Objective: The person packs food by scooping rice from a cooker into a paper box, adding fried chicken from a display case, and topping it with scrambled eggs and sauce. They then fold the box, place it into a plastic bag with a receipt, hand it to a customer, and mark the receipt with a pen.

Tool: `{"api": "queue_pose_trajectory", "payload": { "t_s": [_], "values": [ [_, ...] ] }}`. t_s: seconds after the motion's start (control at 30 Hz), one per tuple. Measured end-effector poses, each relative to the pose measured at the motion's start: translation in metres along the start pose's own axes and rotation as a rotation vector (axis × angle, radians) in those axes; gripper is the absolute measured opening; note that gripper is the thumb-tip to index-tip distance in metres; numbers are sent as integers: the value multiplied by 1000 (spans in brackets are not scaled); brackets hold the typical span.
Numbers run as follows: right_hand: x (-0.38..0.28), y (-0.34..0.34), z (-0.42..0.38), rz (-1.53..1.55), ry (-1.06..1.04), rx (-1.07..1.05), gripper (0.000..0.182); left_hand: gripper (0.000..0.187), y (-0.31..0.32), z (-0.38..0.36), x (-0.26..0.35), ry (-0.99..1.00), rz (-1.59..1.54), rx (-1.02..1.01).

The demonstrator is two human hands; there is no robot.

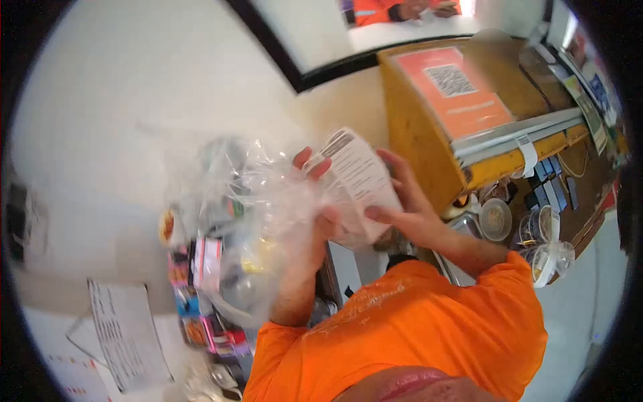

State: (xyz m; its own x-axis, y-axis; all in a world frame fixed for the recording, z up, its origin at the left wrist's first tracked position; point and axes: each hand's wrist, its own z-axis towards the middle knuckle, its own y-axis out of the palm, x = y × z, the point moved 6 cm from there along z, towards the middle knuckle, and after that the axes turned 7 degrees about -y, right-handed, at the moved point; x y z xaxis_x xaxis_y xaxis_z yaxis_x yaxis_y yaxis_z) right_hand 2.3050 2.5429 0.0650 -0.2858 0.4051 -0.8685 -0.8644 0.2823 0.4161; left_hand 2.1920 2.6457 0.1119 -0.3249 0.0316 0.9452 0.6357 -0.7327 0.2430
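Note:
Between my two hands is a white printed paper pad or packet [355, 175], tilted, with lines of text on its upper face. My right hand [405, 201] grips its right side, thumb on the front and fingers behind. At its left edge, my left hand [318, 194] has its fingers curled, partly hidden by a clear plastic bag [261, 201]. The bag hangs crumpled over the left wrist and forearm. What lies inside the bag or behind it is hard to separate.
A yellow wooden cabinet [418, 107] with an orange QR-code sign [452, 87] stands at the right. Below it are round clear tubs [495, 220] and blue packets [550, 194]. Colourful packages [191, 301] lie at the left. Another person [402, 10] shows beyond the window.

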Motion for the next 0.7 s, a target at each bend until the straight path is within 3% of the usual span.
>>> {"api": "queue_pose_trajectory", "payload": {
  "t_s": [0.03,0.07,0.13,0.17,0.2,0.23,0.3,0.43,0.5,0.53,0.63,0.67,0.7],
  "values": [
    [-17,-27,10,6,-35,32,86,58,24,25,-5,-108,-106,-69],
    [-35,-60,19,-31,-78,146,80,78,52,46,1,-36,458,-298],
    [-85,-105,33,-109,-136,247,74,87,87,93,1,10,351,-289],
    [-113,-111,38,159,-108,224,67,97,95,109,3,19,241,-231],
    [-132,-118,50,420,-60,187,61,101,105,121,9,118,107,-297],
    [-147,-130,68,370,-32,148,61,99,112,133,6,49,-63,-248],
    [-159,-164,101,120,107,339,56,89,121,152,-24,25,-220,-230],
    [-155,-190,147,59,270,127,49,79,146,181,-58,151,-78,-125],
    [-137,-204,156,29,220,319,51,82,150,194,-71,88,-312,-127],
    [-125,-199,160,-20,208,279,53,86,152,200,-79,11,-512,-185],
    [-95,-205,165,79,283,394,52,88,143,213,-94,-9,-595,-130],
    [-95,-201,171,58,294,275,52,88,140,215,-90,-23,-593,-148],
    [-96,-199,176,64,286,288,52,87,136,218,-84,-27,-581,-144]
  ]
}}
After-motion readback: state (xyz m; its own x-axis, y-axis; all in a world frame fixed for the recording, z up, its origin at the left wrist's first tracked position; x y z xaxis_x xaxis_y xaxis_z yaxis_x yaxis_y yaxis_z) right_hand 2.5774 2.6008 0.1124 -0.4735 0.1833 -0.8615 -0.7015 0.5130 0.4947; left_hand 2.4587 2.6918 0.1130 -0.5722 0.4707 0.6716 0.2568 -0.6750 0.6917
